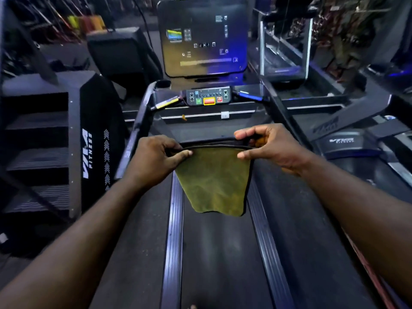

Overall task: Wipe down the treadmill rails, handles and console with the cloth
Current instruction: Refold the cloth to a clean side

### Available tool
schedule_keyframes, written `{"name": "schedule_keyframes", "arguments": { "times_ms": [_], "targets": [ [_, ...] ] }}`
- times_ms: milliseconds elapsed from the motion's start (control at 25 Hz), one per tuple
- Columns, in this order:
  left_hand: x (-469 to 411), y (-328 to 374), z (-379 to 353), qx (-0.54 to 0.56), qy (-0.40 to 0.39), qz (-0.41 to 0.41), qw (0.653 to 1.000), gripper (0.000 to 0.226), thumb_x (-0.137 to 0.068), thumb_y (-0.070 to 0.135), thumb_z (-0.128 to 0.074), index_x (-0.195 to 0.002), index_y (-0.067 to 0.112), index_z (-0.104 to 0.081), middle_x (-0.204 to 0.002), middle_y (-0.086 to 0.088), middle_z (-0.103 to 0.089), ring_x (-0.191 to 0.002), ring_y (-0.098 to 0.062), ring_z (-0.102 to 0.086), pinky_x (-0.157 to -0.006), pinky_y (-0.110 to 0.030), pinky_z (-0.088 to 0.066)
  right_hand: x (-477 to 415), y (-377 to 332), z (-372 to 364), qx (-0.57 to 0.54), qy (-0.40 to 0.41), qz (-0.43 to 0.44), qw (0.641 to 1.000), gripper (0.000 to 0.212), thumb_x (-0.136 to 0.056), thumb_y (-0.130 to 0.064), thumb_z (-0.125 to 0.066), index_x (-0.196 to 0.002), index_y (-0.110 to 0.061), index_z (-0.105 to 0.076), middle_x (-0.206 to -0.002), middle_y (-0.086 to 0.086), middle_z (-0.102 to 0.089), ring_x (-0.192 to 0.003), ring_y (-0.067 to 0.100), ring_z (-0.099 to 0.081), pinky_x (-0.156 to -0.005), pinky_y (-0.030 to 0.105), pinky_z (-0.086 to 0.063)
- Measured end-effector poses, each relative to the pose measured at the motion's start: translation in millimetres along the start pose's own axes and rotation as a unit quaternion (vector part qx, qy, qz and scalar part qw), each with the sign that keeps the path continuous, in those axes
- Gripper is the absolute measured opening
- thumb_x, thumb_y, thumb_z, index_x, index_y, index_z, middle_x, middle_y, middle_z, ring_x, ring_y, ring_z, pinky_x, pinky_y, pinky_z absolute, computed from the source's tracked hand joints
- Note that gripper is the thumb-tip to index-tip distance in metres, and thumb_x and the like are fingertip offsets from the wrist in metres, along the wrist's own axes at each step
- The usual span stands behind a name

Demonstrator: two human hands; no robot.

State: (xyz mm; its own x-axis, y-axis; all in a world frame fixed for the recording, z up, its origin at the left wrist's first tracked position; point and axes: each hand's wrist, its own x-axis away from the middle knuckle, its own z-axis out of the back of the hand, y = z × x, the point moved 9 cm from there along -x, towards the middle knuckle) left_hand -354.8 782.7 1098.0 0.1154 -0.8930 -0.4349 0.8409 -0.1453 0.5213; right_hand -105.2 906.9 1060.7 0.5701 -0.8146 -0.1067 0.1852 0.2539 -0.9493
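Observation:
An olive-green cloth [213, 181] with a dark hem hangs folded over the treadmill belt [223, 253]. My left hand [156, 159] pinches its upper left corner and my right hand [267, 146] pinches its upper right corner, stretching the top edge between them. Ahead, the console's button panel [208, 98] sits below a lit touchscreen [204, 39]. The left rail [138, 128] and the right rail [281, 112] run back from the console on either side of my hands.
A stair-climber machine [66, 139] stands close on the left. Another treadmill [347, 141] stands on the right, with glass and plants behind it. Ribbed side strips [174, 230] flank the belt.

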Motion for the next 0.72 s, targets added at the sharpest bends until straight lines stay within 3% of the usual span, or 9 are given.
{"name": "schedule_keyframes", "arguments": {
  "times_ms": [120, 240, 360, 440, 480, 520, 600, 640, 720],
  "targets": [
    [-36, -22, 10, 0.013, 0.002, -0.012, 1.000, 0.028, -0.080, 0.037, -0.090, -0.079, 0.012, -0.080, -0.073, 0.002, -0.071, -0.066, -0.013, -0.067, -0.061, -0.017, -0.048, -26, -15, 5, 0.011, 0.049, 0.013, 0.999, 0.039, -0.070, 0.008, -0.089, -0.104, -0.008, -0.079, -0.115, 0.000, -0.077, -0.104, 0.002, -0.074, -0.088, 0.015, -0.055],
    [-80, -24, 19, 0.035, -0.012, -0.064, 0.997, 0.024, -0.078, 0.032, -0.093, -0.073, 0.015, -0.076, -0.072, 0.003, -0.068, -0.065, -0.014, -0.064, -0.063, -0.028, -0.051, -46, -35, 17, 0.078, 0.135, 0.030, 0.987, 0.029, -0.070, 0.000, -0.094, -0.089, -0.017, -0.081, -0.097, -0.008, -0.080, -0.091, -0.001, -0.074, -0.083, 0.014, -0.056],
    [-114, -21, 12, 0.033, -0.058, -0.077, 0.995, 0.025, -0.071, 0.022, -0.092, -0.071, 0.020, -0.067, -0.071, 0.003, -0.065, -0.060, -0.007, -0.055, -0.061, -0.013, -0.045, -49, -46, 28, 0.089, 0.187, 0.020, 0.978, 0.035, -0.071, 0.000, -0.095, -0.101, -0.006, -0.079, -0.098, 0.005, -0.080, -0.085, 0.003, -0.073, -0.082, 0.018, -0.058],
    [-138, -19, 9, 0.143, -0.098, -0.041, 0.984, 0.032, -0.063, 0.031, -0.088, -0.074, 0.020, -0.060, -0.070, 0.001, -0.062, -0.061, -0.011, -0.050, -0.061, -0.018, -0.044, -52, -62, 37, 0.049, 0.215, 0.029, 0.975, 0.044, -0.070, 0.006, -0.092, -0.110, 0.002, -0.074, -0.104, 0.016, -0.078, -0.091, 0.011, -0.073, -0.087, 0.028, -0.061],
    [-154, -13, 13, 0.275, -0.096, -0.030, 0.956, 0.037, -0.062, 0.028, -0.090, -0.080, 0.021, -0.058, -0.072, 0.002, -0.062, -0.066, -0.012, -0.053, -0.064, -0.025, -0.047, -56, -76, 48, 0.008, 0.247, 0.053, 0.968, 0.047, -0.071, 0.008, -0.091, -0.114, 0.003, -0.072, -0.107, 0.018, -0.077, -0.095, 0.015, -0.072, -0.091, 0.034, -0.062],
    [-171, -8, 20, 0.424, -0.072, -0.021, 0.902, 0.046, -0.064, 0.019, -0.094, -0.092, 0.021, -0.057, -0.076, 0.004, -0.065, -0.071, -0.012, -0.058, -0.066, -0.028, -0.052, -64, -91, 64, -0.054, 0.282, 0.091, 0.954, 0.050, -0.074, 0.007, -0.088, -0.120, 0.003, -0.068, -0.113, 0.020, -0.074, -0.101, 0.018, -0.071, -0.096, 0.039, -0.062],
    [-202, -3, 13, 0.578, -0.062, 0.001, 0.814, 0.067, -0.070, 0.015, -0.092, -0.122, 0.017, -0.049, -0.097, 0.005, -0.075, -0.089, -0.014, -0.072, -0.073, -0.032, -0.061, -86, -113, 95, -0.189, 0.288, 0.170, 0.923, 0.063, -0.086, -0.003, -0.083, -0.141, -0.007, -0.052, -0.138, 0.018, -0.062, -0.124, 0.021, -0.063, -0.109, 0.043, -0.055],
    [-205, 3, -6, 0.564, -0.104, 0.028, 0.819, 0.078, -0.071, 0.020, -0.093, -0.134, 0.013, -0.048, -0.111, 0.002, -0.077, -0.102, -0.018, -0.074, -0.079, -0.034, -0.063, -99, -109, 100, -0.221, 0.248, 0.160, 0.929, 0.073, -0.090, -0.013, -0.082, -0.151, -0.015, -0.042, -0.153, 0.013, -0.053, -0.137, 0.021, -0.056, -0.113, 0.042, -0.050],
    [-191, -7, -71, 0.494, -0.223, 0.107, 0.834, 0.075, -0.073, 0.024, -0.093, -0.137, 0.007, -0.060, -0.124, -0.007, -0.076, -0.119, -0.029, -0.071, -0.098, -0.046, -0.060, -114, -50, 82, -0.175, 0.143, 0.005, 0.974, 0.076, -0.089, -0.031, -0.083, -0.154, -0.021, -0.044, -0.153, 0.001, -0.059, -0.143, 0.024, -0.054, -0.112, 0.039, -0.045]
  ]
}}
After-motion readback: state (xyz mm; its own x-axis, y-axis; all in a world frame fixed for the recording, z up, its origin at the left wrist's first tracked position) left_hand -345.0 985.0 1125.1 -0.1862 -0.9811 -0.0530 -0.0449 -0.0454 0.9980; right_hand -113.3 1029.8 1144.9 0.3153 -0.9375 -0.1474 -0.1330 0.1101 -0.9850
